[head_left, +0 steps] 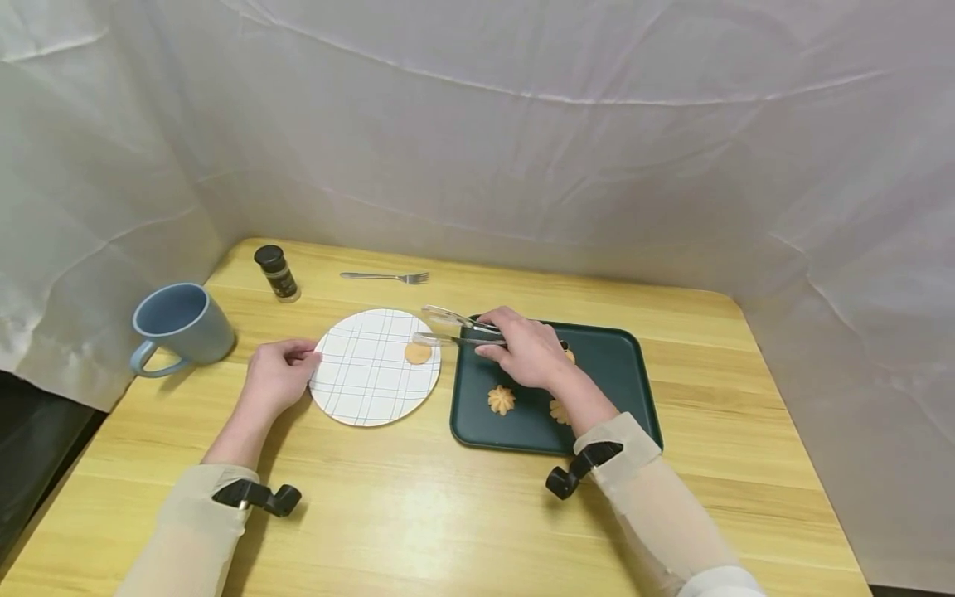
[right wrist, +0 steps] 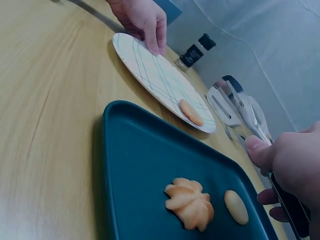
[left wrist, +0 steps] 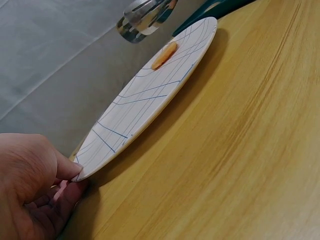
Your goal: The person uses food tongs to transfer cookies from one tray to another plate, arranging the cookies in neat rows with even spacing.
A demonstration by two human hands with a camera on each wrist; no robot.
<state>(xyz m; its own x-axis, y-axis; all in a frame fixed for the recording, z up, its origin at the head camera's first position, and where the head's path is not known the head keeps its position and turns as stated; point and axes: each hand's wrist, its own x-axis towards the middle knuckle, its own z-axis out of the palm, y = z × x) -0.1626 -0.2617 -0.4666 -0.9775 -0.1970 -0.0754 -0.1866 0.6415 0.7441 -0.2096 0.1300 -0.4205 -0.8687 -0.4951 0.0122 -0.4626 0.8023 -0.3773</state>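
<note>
My left hand (head_left: 281,375) pinches the left edge of a round white plate (head_left: 361,365) with a thin-lined check pattern, thumb on top and fingers underneath. Near the plate's right edge lies one smooth, round cookie (head_left: 418,354). My right hand (head_left: 528,348) grips metal serving tongs (head_left: 485,341), whose parted tips reach left over the plate's right edge, close by that cookie, with nothing between them. Below this hand is a dark green tray (head_left: 477,431) bearing a swirled, flower-shaped cookie (head_left: 501,400) and others partly covered by the hand and wrist. An oval-looking cookie (right wrist: 236,207) shows there in the right wrist view.
A blue-grey mug (head_left: 196,332) stands at the left of the wooden table (head_left: 418,514). Behind the plate are a black-capped spice jar (head_left: 278,274) and a fork (head_left: 388,277). Pale curtains (head_left: 522,166) hang along the back and sides.
</note>
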